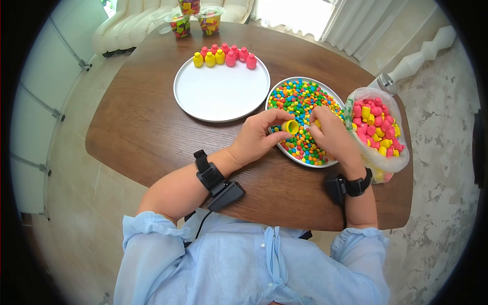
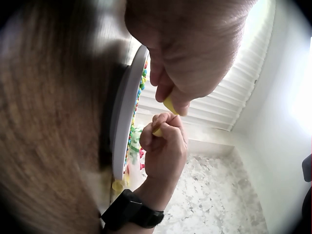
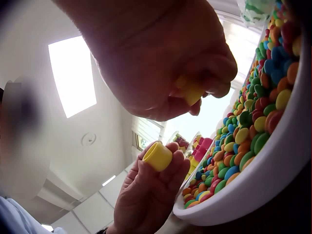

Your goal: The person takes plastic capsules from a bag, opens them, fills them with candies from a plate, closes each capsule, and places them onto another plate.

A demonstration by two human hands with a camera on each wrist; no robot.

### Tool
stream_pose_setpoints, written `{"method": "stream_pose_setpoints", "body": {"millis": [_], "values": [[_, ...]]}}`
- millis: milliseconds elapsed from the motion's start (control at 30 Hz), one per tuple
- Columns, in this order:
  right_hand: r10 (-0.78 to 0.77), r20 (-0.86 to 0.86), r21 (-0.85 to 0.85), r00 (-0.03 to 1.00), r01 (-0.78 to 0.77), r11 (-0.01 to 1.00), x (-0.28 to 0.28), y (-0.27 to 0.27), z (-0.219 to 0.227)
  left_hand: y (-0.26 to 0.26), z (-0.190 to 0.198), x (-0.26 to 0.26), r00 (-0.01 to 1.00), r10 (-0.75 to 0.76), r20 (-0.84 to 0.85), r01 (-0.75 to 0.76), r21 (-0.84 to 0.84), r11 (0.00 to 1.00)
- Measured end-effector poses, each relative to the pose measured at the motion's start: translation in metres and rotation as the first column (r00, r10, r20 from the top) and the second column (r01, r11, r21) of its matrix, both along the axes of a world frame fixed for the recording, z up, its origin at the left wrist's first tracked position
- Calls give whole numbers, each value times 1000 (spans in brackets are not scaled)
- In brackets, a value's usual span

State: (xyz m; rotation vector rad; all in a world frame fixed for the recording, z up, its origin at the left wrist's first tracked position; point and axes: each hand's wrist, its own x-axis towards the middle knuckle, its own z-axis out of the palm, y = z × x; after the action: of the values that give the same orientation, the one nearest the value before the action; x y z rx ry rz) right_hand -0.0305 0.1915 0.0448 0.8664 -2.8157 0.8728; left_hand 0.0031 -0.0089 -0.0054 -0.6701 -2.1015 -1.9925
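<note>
Left hand (image 1: 256, 137) pinches yellow plastic cap (image 1: 291, 126) | right hand (image 1: 330, 133) pinches small yellow piece (image 3: 191, 91) | both over white bowl of multicoloured candies (image 1: 300, 81).

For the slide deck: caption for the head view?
Left hand holds an open yellow capsule over the candy plate; right hand pinches something yellow.

No readable text, labels, brands or numbers in any view. Candy cups (image 1: 192, 19) at the far edge of the table (image 1: 152, 127): too small and blurred to tell if they're printed. Wrist straps (image 1: 207, 173) plain black, no markings.
</note>
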Motion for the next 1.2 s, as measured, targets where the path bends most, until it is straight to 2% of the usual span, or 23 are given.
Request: {"method": "stream_pose_setpoints", "body": {"millis": [267, 333, 367, 433, 467, 533, 667, 733, 867, 900, 933, 967, 1033, 1067, 1133, 1200], "values": [[44, 67, 109, 997, -51, 993, -2, -4, -17, -2, 3, 1, 1000, -4, 4, 4, -22, 1000], [49, 23, 96, 999, -51, 994, -1, -4, -15, -4, 6, 2, 992, -66, 109, 75, -73, 995], [50, 23, 95, 999, -52, 994, -1, -4, -14, -3, 5, 2, 992, -66, 108, 74, -74, 995], [34, -16, 36, 999, -34, 999, -1, -2, -10, 0, 3, 1, 1000, -7, 29, 6, 36, 999], [35, -16, 35, 999, -34, 999, 0, -3, -8, 0, 3, 1, 1000, -7, 30, 6, 36, 999], [34, -153, -138, 988, -55, 989, 1, -5, -2, 0, 3, 1, 999, 6, 49, -7, 24, 1000], [100, -162, -232, 982, -137, 963, 12, -14, 8, -2, 0, -1, 997, -17, 75, 16, 15, 1000], [196, -103, -240, 975, -216, 947, 17, -19, 8, -1, 2, 0, 997, -10, 82, 10, 4, 1000], [133, -97, -269, 986, -155, 951, 16, -21, 4, -1, 4, 1, 994, -28, 101, 18, 95, 995], [107, 103, -351, 989, -65, 934, 15, -18, 4, -3, 5, 1, 990, -55, 130, 50, 42, 998], [94, 300, -410, 949, 40, 911, 15, -16, 5, -4, 6, 1, 984, -81, 161, 84, -10, 996], [95, 300, -409, 949, 38, 912, 13, -16, 2, -3, 7, 2, 984, -80, 160, 83, -8, 997], [265, 400, -593, 877, 27, 804, 9, -17, -5, -2, 8, 3, 985, -100, 138, 94, 50, 994], [265, 401, -593, 877, 28, 805, 11, -20, -6, -2, 7, 2, 985, -101, 138, 95, 51, 994], [377, 313, -696, 872, -59, 715, 15, -30, -9, -3, 7, -1, 999, 42, -12, -42, -20, 999], [417, 330, -690, 847, -86, 719, 17, -32, -10, -2, 11, 3, 996, 68, -55, -71, -54, 996]]}}
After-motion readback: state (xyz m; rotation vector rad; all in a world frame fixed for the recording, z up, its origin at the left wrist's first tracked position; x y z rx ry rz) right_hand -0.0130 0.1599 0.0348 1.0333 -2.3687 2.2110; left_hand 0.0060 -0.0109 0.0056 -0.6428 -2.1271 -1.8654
